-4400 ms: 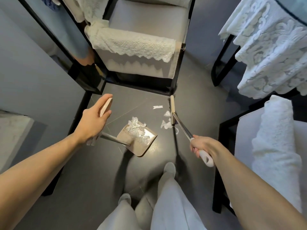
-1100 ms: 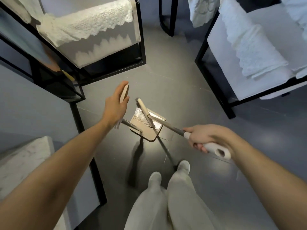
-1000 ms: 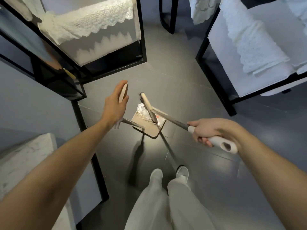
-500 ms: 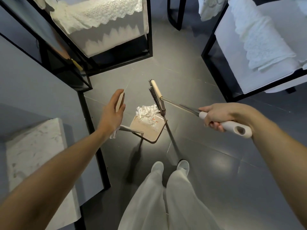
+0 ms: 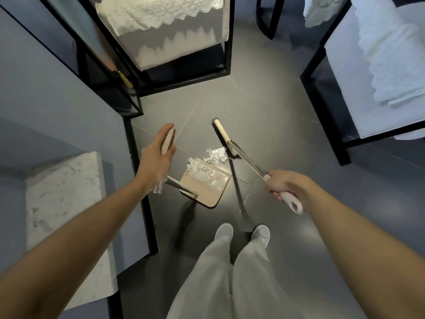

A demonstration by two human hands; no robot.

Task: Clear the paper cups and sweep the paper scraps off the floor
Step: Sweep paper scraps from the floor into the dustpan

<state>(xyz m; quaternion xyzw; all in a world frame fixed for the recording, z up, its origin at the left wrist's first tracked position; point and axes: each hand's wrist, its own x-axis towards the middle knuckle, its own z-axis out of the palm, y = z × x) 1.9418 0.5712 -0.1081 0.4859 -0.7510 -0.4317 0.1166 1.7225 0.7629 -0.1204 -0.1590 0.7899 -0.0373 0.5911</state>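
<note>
Head view, sweeping stage. Nearest, I am standing with both shoes [image 5: 225,232] side by side on the dark floor [image 5: 264,107], just behind the work. To the right, my right hand [image 5: 286,186] is wrapping all its fingers round the white grip of the broom [image 5: 247,161], angling the shaft forward and leftward so that the bristles can drag toward me. To the left, my left hand [image 5: 155,163] is clasping the flat wooden top of the long dustpan handle between thumb and fingers, which is letting me steady the pan without bending. The dustpan [image 5: 208,191] is lying between the two hands with its open lip facing away from me, toward the incoming stroke; it is already holding a heap of crumpled paper scraps [image 5: 201,172]. A loose clump [image 5: 216,154] of the same paper is lying on the floor at the lip, touching the near end of the broom head [image 5: 222,134], which is resting just beyond it, presumably placed to pull this last clump in. Farther off, a black-framed chair [image 5: 226,54] draped in a lace cloth [image 5: 156,12] is standing. No paper cup is showing in this view.
</note>
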